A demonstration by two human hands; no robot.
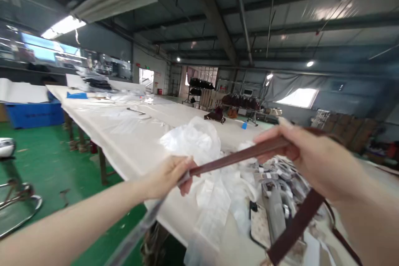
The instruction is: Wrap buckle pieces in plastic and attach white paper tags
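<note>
We are holding one brown strap point(237, 157) taut: left hand point(168, 176) pinching its near-left end, right hand point(314, 160) closed around its right part, above the white surface point(131, 141) carrying crumpled plastic bags point(199, 141).

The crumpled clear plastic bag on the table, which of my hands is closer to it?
Left. Your left hand sits right beside the plastic bag, pinching the brown strap. Your right hand grips the strap farther off to the bag's right.
</note>
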